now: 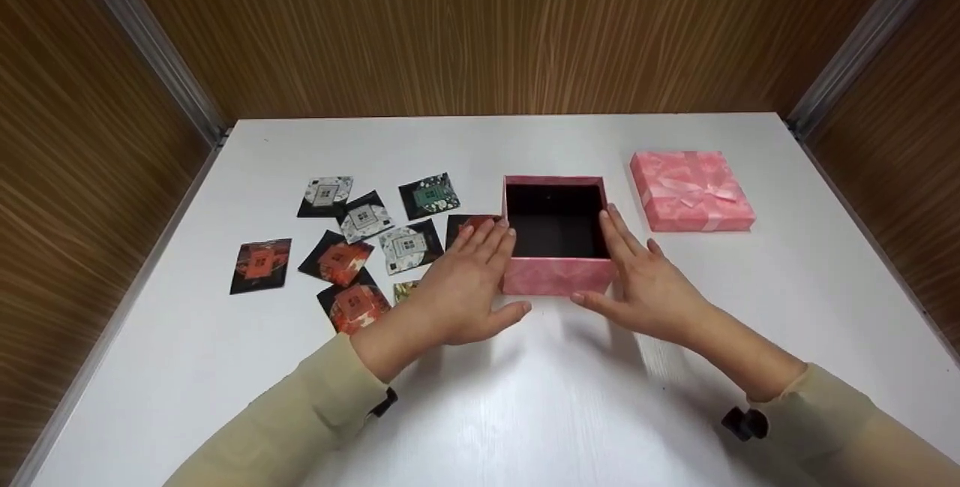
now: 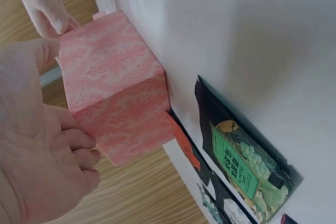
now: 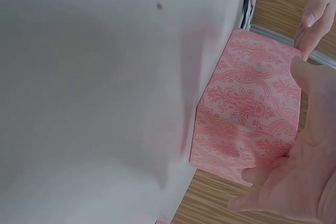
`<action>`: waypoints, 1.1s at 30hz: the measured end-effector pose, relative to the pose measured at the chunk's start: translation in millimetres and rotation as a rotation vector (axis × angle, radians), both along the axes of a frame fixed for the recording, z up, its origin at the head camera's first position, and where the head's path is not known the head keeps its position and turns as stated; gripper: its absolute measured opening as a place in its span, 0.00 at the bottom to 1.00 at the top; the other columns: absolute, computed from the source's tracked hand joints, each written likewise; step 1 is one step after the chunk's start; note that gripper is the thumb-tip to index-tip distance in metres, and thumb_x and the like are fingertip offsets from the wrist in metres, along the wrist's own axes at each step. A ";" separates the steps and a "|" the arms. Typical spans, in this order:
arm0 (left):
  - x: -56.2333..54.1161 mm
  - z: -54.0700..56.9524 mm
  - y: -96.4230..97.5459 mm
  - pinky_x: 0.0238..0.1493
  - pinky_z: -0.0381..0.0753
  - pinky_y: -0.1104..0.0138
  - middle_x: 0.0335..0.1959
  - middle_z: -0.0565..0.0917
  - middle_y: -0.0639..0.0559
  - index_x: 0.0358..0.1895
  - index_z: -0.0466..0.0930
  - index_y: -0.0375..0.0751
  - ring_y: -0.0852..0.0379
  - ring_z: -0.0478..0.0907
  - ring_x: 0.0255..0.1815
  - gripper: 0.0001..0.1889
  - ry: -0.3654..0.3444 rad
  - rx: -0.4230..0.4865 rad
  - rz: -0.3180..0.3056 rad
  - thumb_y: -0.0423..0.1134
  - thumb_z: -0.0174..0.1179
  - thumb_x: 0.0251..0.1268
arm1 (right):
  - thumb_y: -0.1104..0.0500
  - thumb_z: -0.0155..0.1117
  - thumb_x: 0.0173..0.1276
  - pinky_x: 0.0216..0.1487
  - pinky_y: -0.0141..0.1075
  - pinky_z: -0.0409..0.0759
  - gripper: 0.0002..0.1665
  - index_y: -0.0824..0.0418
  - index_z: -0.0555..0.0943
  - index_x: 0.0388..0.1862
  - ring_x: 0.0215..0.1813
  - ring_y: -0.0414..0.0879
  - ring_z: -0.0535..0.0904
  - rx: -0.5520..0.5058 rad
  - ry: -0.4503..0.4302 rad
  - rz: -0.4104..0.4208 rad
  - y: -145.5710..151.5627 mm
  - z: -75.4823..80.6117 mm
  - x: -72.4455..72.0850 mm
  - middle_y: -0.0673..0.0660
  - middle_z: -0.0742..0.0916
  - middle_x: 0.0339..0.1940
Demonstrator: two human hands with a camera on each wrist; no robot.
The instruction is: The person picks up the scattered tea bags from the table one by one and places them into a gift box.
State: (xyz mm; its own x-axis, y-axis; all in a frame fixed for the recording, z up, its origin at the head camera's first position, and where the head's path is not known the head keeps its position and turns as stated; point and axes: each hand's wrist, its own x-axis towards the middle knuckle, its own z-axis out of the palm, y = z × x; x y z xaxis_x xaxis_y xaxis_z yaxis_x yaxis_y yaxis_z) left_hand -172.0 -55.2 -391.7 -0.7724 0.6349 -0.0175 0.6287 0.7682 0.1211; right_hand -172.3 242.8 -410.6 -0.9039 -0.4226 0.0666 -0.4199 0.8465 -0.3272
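A pink patterned box (image 1: 559,277) stands lidless on the white table, its dark inside showing nothing in it. Along its left side lies my left hand (image 1: 465,288), fingers straight and the thumb pointing toward the box's front. My right hand (image 1: 660,288) rests its straight fingers on the right side, thumb near the front corner. Both palms face the box in the wrist views, where its walls (image 2: 113,59) (image 3: 247,103) carry a floral print. Partly behind my left fingers is a red-and-black packet (image 1: 465,224).
Left of the box lie several flat square packets, among them a green one (image 1: 430,196), a white one (image 1: 411,245) and a red one (image 1: 260,266) set apart. A pink lid with a bow (image 1: 694,190) sits at the right. Wood-grain panels (image 1: 480,29) enclose the table.
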 end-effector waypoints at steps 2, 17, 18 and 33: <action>3.7 0.1 -1.1 0.85 0.40 0.51 0.87 0.48 0.36 0.85 0.47 0.31 0.41 0.42 0.87 0.52 0.004 -0.002 0.000 0.72 0.42 0.78 | 0.23 0.63 0.68 0.77 0.71 0.53 0.73 0.64 0.41 0.89 0.83 0.64 0.61 0.001 0.003 0.004 -0.3 -0.5 3.7 0.62 0.48 0.90; 30.2 2.9 -5.0 0.85 0.42 0.51 0.86 0.51 0.38 0.85 0.50 0.31 0.41 0.44 0.87 0.50 -0.006 -0.005 -0.008 0.69 0.45 0.78 | 0.23 0.63 0.68 0.76 0.73 0.54 0.72 0.63 0.41 0.89 0.81 0.65 0.64 0.038 0.020 0.041 -1.2 2.4 33.3 0.62 0.49 0.90; 31.5 3.2 -5.0 0.85 0.42 0.51 0.86 0.52 0.37 0.85 0.50 0.31 0.41 0.44 0.87 0.50 -0.004 -0.007 -0.009 0.69 0.45 0.78 | 0.23 0.63 0.68 0.76 0.73 0.54 0.73 0.63 0.40 0.89 0.81 0.66 0.65 0.043 0.022 0.043 -1.2 2.6 34.6 0.62 0.49 0.90; 45.4 5.8 -6.1 0.85 0.42 0.50 0.86 0.54 0.36 0.84 0.52 0.30 0.40 0.46 0.87 0.50 0.024 -0.055 -0.023 0.69 0.46 0.78 | 0.24 0.61 0.71 0.75 0.74 0.54 0.67 0.66 0.49 0.88 0.75 0.62 0.75 0.039 -0.009 0.050 3.1 14.6 46.7 0.61 0.53 0.89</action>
State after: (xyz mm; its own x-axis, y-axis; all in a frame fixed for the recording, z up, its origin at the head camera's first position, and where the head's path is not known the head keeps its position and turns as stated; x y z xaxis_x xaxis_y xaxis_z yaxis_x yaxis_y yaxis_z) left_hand -126.6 -61.3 -385.9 -0.7584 0.6508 -0.0350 0.6482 0.7588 0.0636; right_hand -125.6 245.9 -396.0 -0.8821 -0.4692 0.0409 -0.4590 0.8370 -0.2979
